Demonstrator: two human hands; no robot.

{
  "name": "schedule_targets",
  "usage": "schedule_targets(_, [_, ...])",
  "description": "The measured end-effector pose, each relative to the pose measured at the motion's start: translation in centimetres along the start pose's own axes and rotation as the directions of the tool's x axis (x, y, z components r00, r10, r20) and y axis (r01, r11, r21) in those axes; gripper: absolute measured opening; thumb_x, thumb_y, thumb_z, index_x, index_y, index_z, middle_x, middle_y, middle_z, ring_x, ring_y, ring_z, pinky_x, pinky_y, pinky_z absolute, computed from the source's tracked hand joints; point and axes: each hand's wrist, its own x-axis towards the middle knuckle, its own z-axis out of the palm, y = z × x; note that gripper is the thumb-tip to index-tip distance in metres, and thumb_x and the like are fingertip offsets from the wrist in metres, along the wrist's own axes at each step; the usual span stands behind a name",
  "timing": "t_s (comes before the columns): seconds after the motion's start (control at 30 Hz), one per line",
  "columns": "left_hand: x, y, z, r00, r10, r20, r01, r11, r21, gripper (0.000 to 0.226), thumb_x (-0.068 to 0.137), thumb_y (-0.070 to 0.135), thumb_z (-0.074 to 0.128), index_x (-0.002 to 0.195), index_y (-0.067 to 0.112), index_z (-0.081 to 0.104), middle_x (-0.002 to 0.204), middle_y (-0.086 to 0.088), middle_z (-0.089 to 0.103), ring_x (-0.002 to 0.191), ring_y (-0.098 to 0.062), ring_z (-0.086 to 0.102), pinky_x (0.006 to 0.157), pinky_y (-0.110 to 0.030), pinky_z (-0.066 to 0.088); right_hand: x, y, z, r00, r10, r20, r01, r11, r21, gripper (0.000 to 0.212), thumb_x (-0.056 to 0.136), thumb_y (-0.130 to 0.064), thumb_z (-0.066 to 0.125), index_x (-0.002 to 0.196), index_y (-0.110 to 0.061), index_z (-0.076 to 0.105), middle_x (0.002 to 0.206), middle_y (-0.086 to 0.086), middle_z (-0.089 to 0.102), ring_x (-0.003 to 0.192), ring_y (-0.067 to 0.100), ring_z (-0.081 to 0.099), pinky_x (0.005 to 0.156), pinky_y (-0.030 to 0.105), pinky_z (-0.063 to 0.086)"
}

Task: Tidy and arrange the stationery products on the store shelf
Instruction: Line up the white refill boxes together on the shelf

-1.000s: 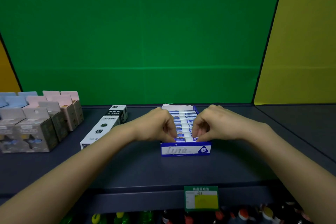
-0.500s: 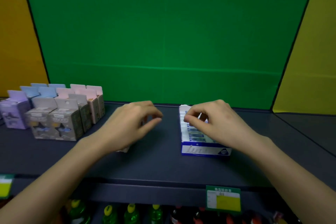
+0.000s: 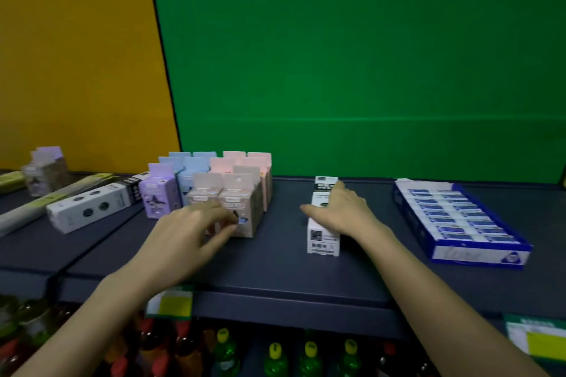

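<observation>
My right hand [image 3: 340,211] lies flat, fingers spread, on a long white box [image 3: 323,223] mid-shelf. My left hand [image 3: 196,229], fingers loosely curled and holding nothing, touches the small pastel boxes [image 3: 232,193]. A blue eraser tray [image 3: 456,220] sits toward the shelf's [image 3: 275,266] right end.

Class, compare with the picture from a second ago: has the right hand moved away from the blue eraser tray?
Yes. The right hand has left the blue eraser tray and shifted leftward; it now rests on the long white box beside the tray.
</observation>
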Motion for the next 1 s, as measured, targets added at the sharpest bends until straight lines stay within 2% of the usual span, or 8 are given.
schedule_targets(0.13, [-1.9,-2.1,-1.0,0.998,-0.068,0.011,0.068,0.997,-0.021,0.041,0.078,0.055,0.032,0.090,0.032,0.064,0.086,0.015,0.065,0.078,-0.012,0.062,0.060,-0.035,0.051,0.1,-0.9,0.0,0.987,0.123,0.107,-0.122,0.992,-0.018,0.098,0.077,-0.050,0.060,0.144,0.001,0.010,0.145,0.017,0.038,0.129,0.036,0.040,0.097,0.037,0.040])
schedule_targets(0.3, [-3.9,-3.5,-1.3,0.988,-0.156,0.005,0.156,0.987,-0.045,0.043,0.076,0.057,0.031,0.088,0.032,0.064,0.085,0.014,0.066,0.077,-0.012,0.062,0.062,-0.036,0.052,0.4,-0.7,-0.9,0.982,0.133,0.132,-0.104,0.973,-0.205,0.058,0.074,-0.056,0.056,0.110,-0.011,0.057,0.120,0.013,0.059,0.103,0.031,0.056,0.074,0.029,0.043])
schedule_targets(0.4, [-5.0,-4.5,-1.4,0.979,-0.202,-0.009,0.202,0.978,-0.057,0.045,0.075,0.058,0.031,0.088,0.031,0.065,0.084,0.014,0.065,0.078,-0.012,0.061,0.063,-0.035,0.052,0.2,0.6,-1.1,0.989,0.122,0.082,-0.117,0.991,-0.072,0.048,0.077,-0.054,0.054,0.094,-0.009,0.056,0.099,0.010,0.061,0.087,0.028,0.058,0.059,0.028,0.041])
schedule_targets(0.57, [-6.3,-7.4,-2.0,0.963,-0.249,-0.101,0.245,0.968,-0.056,0.042,0.077,0.052,0.037,0.089,0.025,0.066,0.087,0.009,0.065,0.084,-0.014,0.060,0.068,-0.032,0.049,-1.8,1.1,-2.4,0.982,0.134,-0.135,-0.095,0.960,0.262,0.072,0.061,-0.058,0.059,0.108,-0.005,0.049,0.100,0.014,0.067,0.088,0.031,0.065,0.079,0.042,0.054])
schedule_targets(0.7, [-6.0,-11.3,-3.2,0.917,-0.322,-0.236,0.321,0.946,-0.046,0.020,0.084,0.030,0.057,0.096,0.017,0.066,0.097,-0.004,0.065,0.096,-0.025,0.058,0.072,-0.038,0.047,-4.1,-1.4,-3.5,0.965,0.070,-0.254,0.039,0.915,0.401,0.045,0.078,-0.036,0.065,0.104,-0.012,0.036,0.099,0.010,0.060,0.080,0.027,0.060,0.062,0.034,0.047])
schedule_targets(0.8, [-4.4,-15.7,-4.1,0.889,-0.362,-0.280,0.378,0.926,0.002,0.025,0.083,0.019,0.062,0.104,0.007,0.062,0.103,-0.014,0.063,0.101,-0.033,0.054,0.071,-0.039,0.043,-5.7,-4.2,-3.1,0.949,0.036,-0.314,0.110,0.894,0.435,0.046,0.078,-0.036,0.065,0.106,-0.021,0.032,0.104,0.007,0.060,0.088,0.031,0.063,0.080,0.047,0.052])
schedule_targets(0.9, [-1.5,-21.0,-3.9,0.902,-0.387,-0.192,0.403,0.914,0.050,0.038,0.080,0.027,0.064,0.108,0.002,0.059,0.106,-0.020,0.063,0.103,-0.037,0.053,0.078,-0.046,0.047,-7.0,-7.5,-1.9,0.948,0.010,-0.317,0.152,0.862,0.483,0.043,0.078,-0.037,0.063,0.106,-0.027,0.033,0.096,-0.004,0.061,0.089,0.026,0.063,0.083,0.050,0.051])
schedule_targets(1.0, [1.3,-25.3,-3.0,0.883,-0.466,0.055,0.455,0.879,0.140,0.056,0.072,0.053,0.065,0.099,0.004,0.057,0.098,-0.019,0.065,0.093,-0.034,0.057,0.074,-0.042,0.048,-7.9,-11.0,-0.2,0.957,-0.032,-0.288,0.180,0.844,0.506,0.041,0.076,-0.039,0.062,0.108,-0.031,0.038,0.100,-0.010,0.062,0.093,0.020,0.063,0.085,0.050,0.051])
